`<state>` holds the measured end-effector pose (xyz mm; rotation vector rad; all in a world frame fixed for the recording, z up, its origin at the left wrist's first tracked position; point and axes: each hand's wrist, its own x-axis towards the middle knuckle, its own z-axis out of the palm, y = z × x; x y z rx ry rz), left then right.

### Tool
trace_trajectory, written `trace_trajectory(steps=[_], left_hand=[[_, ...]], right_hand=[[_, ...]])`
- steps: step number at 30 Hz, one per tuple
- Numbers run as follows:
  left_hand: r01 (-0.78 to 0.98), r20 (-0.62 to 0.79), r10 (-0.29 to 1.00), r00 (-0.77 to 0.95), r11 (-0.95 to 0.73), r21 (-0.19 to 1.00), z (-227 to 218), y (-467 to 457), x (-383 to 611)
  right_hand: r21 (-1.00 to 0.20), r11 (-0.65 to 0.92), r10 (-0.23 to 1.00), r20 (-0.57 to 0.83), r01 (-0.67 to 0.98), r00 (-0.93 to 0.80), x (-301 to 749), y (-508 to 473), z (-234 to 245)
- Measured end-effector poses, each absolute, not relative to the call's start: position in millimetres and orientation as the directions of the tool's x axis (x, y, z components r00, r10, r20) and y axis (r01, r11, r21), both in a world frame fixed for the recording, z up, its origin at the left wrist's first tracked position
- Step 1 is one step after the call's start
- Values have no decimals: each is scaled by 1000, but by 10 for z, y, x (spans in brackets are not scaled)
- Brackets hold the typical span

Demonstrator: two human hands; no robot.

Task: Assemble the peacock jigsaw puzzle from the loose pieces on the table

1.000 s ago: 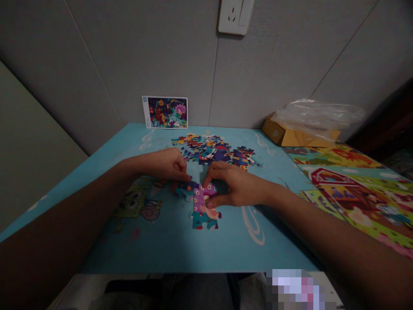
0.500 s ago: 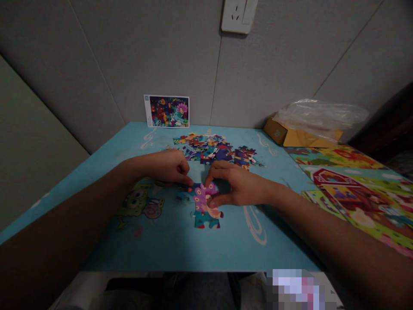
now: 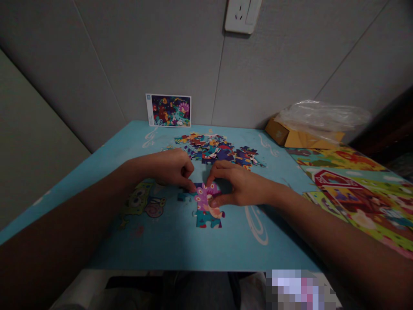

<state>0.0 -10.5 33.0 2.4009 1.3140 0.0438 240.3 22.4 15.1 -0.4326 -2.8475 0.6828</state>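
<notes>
A small joined section of jigsaw puzzle (image 3: 209,217), purple and pink above teal, lies flat on the blue table. My right hand (image 3: 237,185) spans its upper right side, thumb and forefinger pressed onto it. Curled at the section's upper left edge, my left hand (image 3: 176,170) has its thumb tip down on a dark blue puzzle piece (image 3: 185,196), which partly hides under the fingers. Whether that piece is locked into the section I cannot tell. Beyond my hands is a heap of loose puzzle pieces (image 3: 213,148).
A picture card (image 3: 171,111) leans against the wall at the back left. At the back right, a yellow box (image 3: 309,137) has clear plastic wrap (image 3: 322,114) on top. Colourful farm-picture sheets (image 3: 358,185) cover the table's right side.
My left thumb has shifted slightly along the section's upper left edge, and the dark blue piece's lower part shows more. My right hand keeps its place. The whole view has moved a little.
</notes>
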Motion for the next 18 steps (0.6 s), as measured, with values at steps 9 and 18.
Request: trace_trajectory(steps=[9,18], left_hand=[[790,-175,792,584,-506,345,300,-96,5],[770,-173,782,599,-503,392,315,-108,22]], right_hand=[[-474,875,206,181,99,-962,2439,177,168],[-487,866,202,139,110,-970,2423,168,173]])
